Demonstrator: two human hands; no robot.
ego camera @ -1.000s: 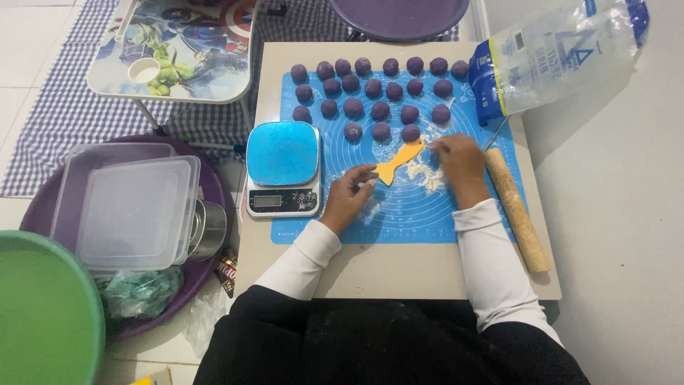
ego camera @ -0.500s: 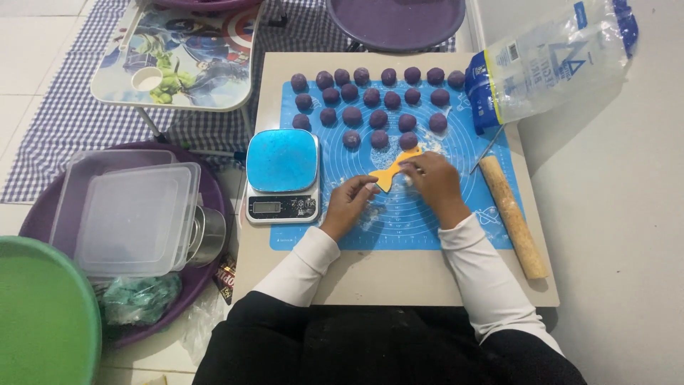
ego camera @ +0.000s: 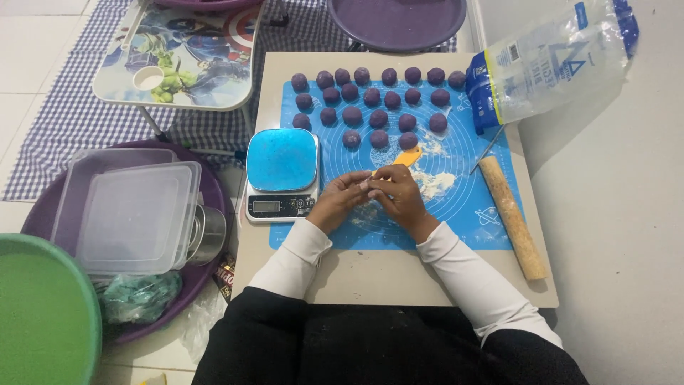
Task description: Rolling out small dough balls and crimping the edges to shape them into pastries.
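Over the blue silicone mat [ego camera: 470,207] my two hands meet, fingertips touching. My left hand [ego camera: 340,201] grips the handle end of an orange scraper [ego camera: 408,155], whose blade sticks out beyond my right hand [ego camera: 400,194]. The right hand's fingers pinch a small pale bit of dough [ego camera: 365,185] at the scraper. Whitish flour or dough crumbs [ego camera: 434,182] lie on the mat just right of the hands. Several purple dough balls [ego camera: 380,117] sit in rows at the mat's far side.
A blue digital scale [ego camera: 282,171] stands left of the mat. A wooden rolling pin [ego camera: 511,217] and a flour bag [ego camera: 548,60] lie on the right. Clear lidded boxes [ego camera: 135,214] sit in a purple basin; a green basin [ego camera: 39,314] and a small picture table [ego camera: 178,57] are at the left.
Both hands drew back toward me and came together. The right hand left the crumbs near the rolling pin, and the scraper moved nearer with the hands.
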